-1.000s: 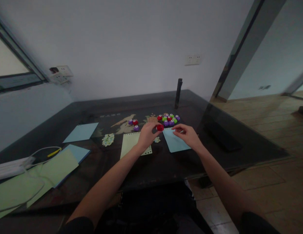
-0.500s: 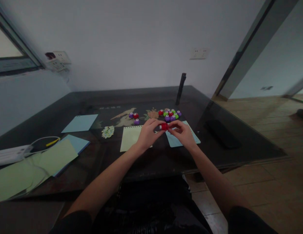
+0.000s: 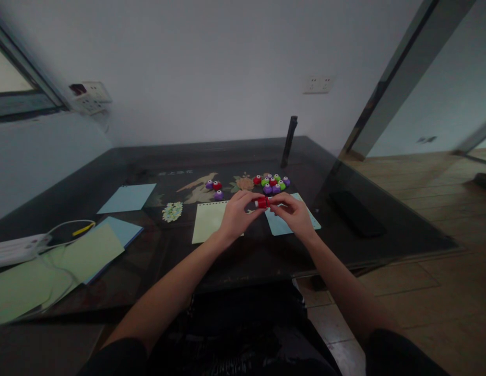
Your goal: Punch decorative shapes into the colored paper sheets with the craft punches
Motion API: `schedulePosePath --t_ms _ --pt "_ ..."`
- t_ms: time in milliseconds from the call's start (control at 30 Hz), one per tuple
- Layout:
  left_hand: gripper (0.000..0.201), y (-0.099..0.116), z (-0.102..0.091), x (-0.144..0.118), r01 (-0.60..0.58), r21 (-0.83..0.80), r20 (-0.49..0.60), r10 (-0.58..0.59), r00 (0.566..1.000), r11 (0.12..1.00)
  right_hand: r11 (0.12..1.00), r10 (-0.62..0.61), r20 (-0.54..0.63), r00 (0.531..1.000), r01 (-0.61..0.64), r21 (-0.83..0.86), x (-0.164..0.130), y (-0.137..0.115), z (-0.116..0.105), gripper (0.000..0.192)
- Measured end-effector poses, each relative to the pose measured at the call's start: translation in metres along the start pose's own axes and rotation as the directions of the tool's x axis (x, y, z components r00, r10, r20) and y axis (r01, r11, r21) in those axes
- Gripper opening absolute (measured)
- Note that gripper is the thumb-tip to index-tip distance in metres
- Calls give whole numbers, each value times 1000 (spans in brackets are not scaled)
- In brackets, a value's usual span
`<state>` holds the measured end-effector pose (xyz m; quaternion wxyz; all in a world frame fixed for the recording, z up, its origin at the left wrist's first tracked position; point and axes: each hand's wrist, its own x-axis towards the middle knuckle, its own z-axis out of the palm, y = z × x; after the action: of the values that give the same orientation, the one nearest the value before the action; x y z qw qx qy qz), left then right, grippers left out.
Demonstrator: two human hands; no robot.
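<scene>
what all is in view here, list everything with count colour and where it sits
small red paper punch: 1, red, held between both hands above the table
cluster of small round punches: about nine, red, green, purple, behind the hands
second group of small punches: 3, two purple, one red, left of the cluster
pale green perforated sheet: 1, under the left hand
light blue paper sheet: 1, under the right hand
light blue sheets: 2, left side
green sheets: at least 2, near left
white cable: 1, far left
dark upright post: 1, back of the table
dark glass-topped table: 1
left hand: fingers on the punch
right hand: fingers on the punch
</scene>
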<state>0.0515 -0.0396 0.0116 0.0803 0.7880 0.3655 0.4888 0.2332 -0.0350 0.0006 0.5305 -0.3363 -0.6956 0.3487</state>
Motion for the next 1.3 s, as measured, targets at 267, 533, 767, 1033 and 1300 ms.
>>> schedulePosePath --t_ms 267,533,767,1033,1300 --pt "24 -2 3 -2 101 -55 4 -101 995 993 988 -93 -78 993 82 -130 -2 -8 1 14" --pt "28 -4 10 -2 222 -410 82 -207 975 884 916 -264 -78 961 224 -332 -7 -10 3 10" --pt "30 -4 12 -3 258 -537 156 -206 966 803 903 -281 -69 957 239 -358 -10 -11 3 10" --pt "31 -3 12 -3 289 -542 185 -223 957 789 910 -256 -59 965 220 -351 -10 -10 4 16" --pt "28 -6 12 -3 204 -490 113 -171 979 847 993 -78 -54 996 73 -90 -6 -6 4 36"
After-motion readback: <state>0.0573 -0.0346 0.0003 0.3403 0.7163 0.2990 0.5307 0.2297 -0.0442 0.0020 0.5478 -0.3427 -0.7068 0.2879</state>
